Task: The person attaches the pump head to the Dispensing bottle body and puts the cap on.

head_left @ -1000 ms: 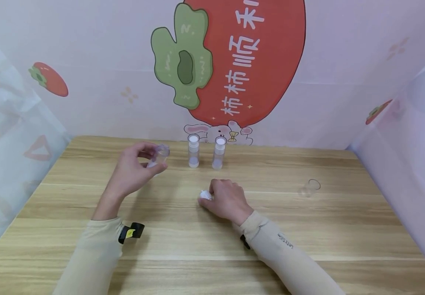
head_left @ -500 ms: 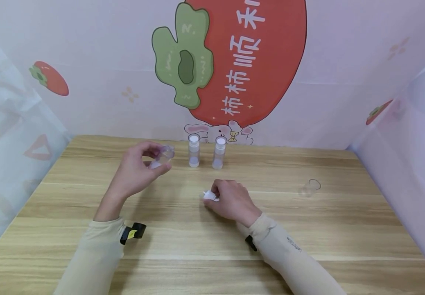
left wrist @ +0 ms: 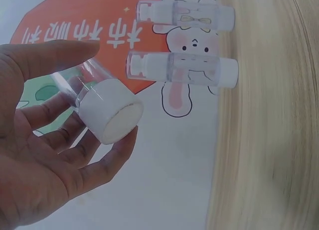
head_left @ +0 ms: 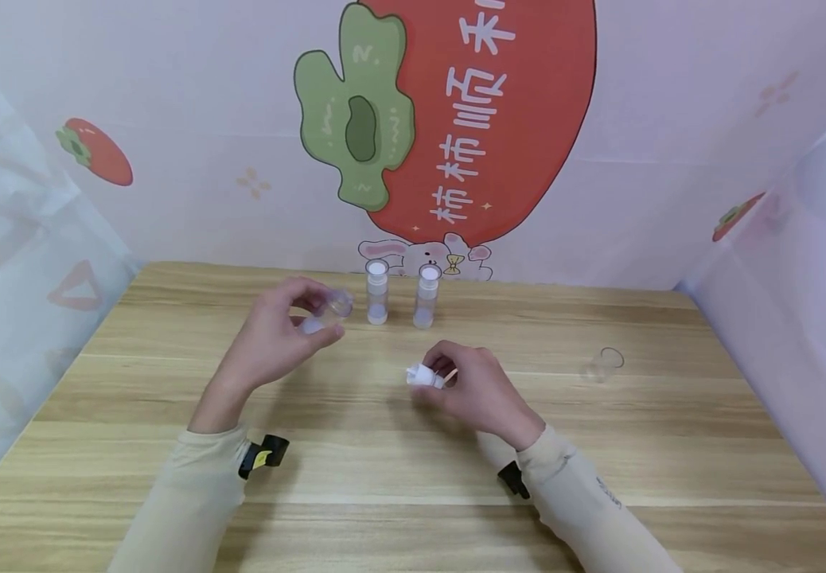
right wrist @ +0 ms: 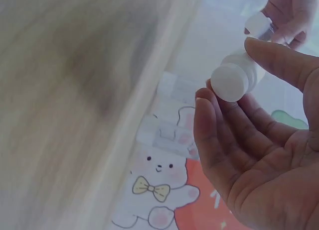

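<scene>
My left hand [head_left: 270,338] holds a clear bottle body [left wrist: 110,110] with a white base, tilted and raised off the table. The left wrist view shows its base facing the camera, with the thumb on one side and fingers on the other. Right of it, my right hand [head_left: 481,390] pinches a white pump head [head_left: 424,376] between thumb and fingertips. In the right wrist view the round white end of the pump head [right wrist: 230,81] faces the camera. Bottle and pump head are apart.
Two upright clear pump bottles with white tops, one on the left [head_left: 377,294] and one on the right [head_left: 425,298], stand near the table's back edge. A clear cap [head_left: 602,364] lies to the right on the wooden table [head_left: 384,517]. A printed cloth [head_left: 205,207] hangs behind.
The left hand has shifted slightly right with the bottle body. The right hand has moved right and lifted the white pump head, which now shows more fully between the fingers.
</scene>
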